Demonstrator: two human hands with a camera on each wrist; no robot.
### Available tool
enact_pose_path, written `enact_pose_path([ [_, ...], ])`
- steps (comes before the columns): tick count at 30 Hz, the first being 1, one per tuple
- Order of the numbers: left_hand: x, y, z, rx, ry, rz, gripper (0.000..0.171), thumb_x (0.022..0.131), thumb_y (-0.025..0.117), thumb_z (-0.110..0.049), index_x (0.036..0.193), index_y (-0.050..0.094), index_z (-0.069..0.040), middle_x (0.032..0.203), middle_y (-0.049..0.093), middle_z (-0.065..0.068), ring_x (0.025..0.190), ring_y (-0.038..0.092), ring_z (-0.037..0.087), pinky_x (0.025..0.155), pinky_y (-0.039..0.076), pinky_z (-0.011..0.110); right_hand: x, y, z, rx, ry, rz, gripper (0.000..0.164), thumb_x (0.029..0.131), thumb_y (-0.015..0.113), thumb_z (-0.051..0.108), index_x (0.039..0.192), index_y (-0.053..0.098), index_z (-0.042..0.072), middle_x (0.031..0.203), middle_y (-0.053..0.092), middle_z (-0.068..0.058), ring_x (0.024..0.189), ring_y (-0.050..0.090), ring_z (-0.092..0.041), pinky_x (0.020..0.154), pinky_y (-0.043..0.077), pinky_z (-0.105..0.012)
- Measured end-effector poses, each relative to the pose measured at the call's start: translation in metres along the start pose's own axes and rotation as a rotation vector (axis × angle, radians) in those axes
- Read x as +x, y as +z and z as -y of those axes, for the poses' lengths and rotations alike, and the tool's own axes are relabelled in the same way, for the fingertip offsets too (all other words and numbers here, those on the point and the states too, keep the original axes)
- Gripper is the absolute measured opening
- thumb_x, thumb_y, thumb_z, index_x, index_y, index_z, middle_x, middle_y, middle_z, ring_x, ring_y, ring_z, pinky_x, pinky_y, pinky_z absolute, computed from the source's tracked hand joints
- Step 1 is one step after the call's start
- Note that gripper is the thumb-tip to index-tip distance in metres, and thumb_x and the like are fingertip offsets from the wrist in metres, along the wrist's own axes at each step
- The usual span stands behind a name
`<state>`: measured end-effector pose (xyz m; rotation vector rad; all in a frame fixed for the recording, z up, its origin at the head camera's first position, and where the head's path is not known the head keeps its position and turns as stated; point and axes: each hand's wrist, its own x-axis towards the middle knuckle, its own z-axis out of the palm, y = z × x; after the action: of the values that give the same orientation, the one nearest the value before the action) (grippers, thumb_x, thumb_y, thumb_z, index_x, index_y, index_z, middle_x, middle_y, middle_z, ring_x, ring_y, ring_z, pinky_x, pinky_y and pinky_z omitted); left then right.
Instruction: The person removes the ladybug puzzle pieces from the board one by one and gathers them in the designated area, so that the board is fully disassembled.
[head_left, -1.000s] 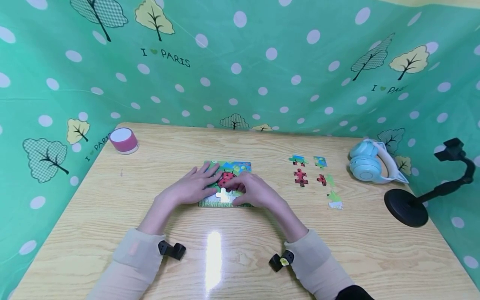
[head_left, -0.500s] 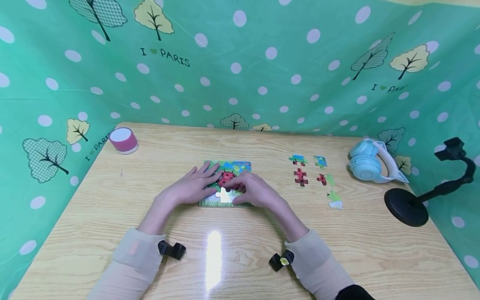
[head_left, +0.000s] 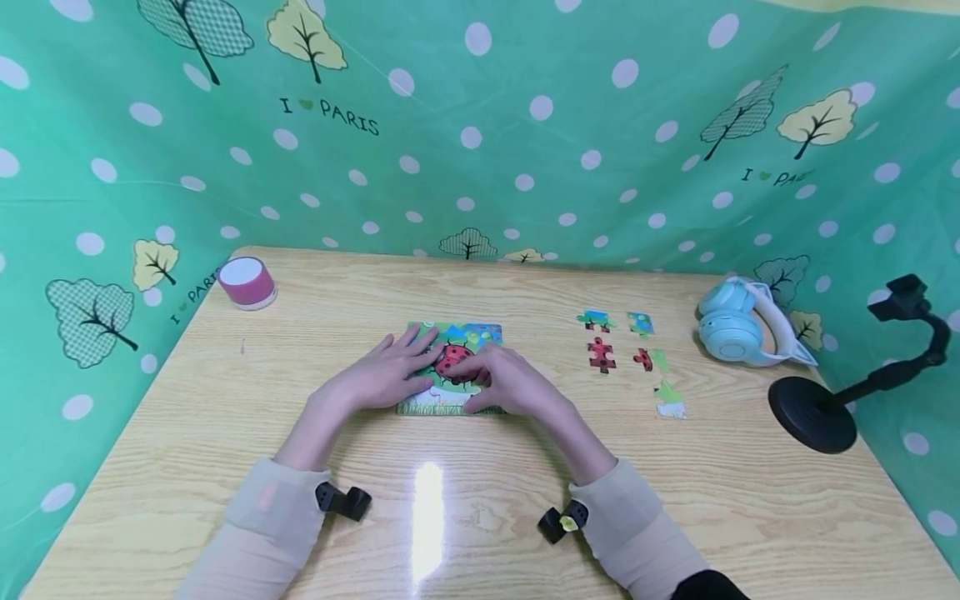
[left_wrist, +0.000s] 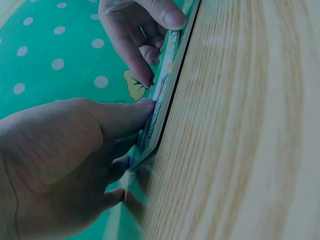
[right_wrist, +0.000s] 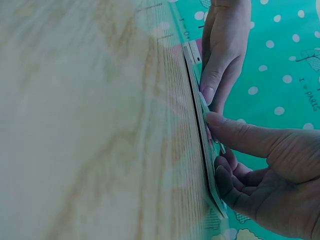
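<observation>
A ladybug jigsaw puzzle (head_left: 454, 332) lies in its shallow tray at mid-table, showing green leaves, blue sky and a grassy lower strip. My left hand (head_left: 380, 373) spreads its fingers over the puzzle's left side, thumb toward the lower part. On the right side my right hand (head_left: 510, 381) arches down, thumb at the lower strip and index finger over the red ladybug (head_left: 452, 356). In the right wrist view its thumb and curled fingers pinch a thin puzzle piece (right_wrist: 223, 148), seen edge-on at the tray. The right hand hides much of the puzzle's right part.
Several loose puzzle pieces (head_left: 602, 355) lie to the right. Beyond them are blue-and-white headphones (head_left: 731, 333) and a black stand (head_left: 812, 415). A pink-and-white cylinder (head_left: 247, 282) stands at the back left corner. A green patterned cloth (head_left: 480, 167) hangs behind the table.
The bright white, piece-shaped patch in the puzzle's lower middle is gone; pale ground and grass show there now. Both hands have stayed almost in place.
</observation>
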<state>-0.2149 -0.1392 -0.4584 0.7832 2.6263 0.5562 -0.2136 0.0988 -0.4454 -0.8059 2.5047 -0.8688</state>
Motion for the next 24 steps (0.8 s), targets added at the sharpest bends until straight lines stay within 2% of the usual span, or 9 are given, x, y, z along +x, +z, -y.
enact_pose_path([
  [15, 0.0001, -0.0003, 0.0007, -0.005, 0.000, 0.004, 0.064, 0.108, 0.048, -0.037, 0.163, 0.027, -0.012, 0.175, 0.008, 0.010, 0.162, 0.000, 0.040, 0.129, 0.005, 0.065, -0.0002, 0.0006, 0.0015, -0.021, -0.011, -0.005, 0.054, 0.081, 0.088, 0.014, 0.132, 0.072, 0.017, 0.125, 0.076, 0.001, 0.091, 0.064, -0.014, 0.080, 0.056, -0.027],
  [24, -0.0003, 0.0029, 0.0034, -0.010, 0.012, -0.003, 0.063, 0.108, 0.048, -0.036, 0.163, 0.028, -0.012, 0.175, 0.009, 0.012, 0.161, 0.000, 0.041, 0.128, 0.005, 0.067, -0.0058, 0.0011, 0.0044, -0.052, 0.037, -0.026, 0.051, 0.083, 0.087, 0.019, 0.132, 0.072, 0.020, 0.111, 0.067, -0.001, 0.091, 0.054, -0.016, 0.075, 0.049, -0.025],
])
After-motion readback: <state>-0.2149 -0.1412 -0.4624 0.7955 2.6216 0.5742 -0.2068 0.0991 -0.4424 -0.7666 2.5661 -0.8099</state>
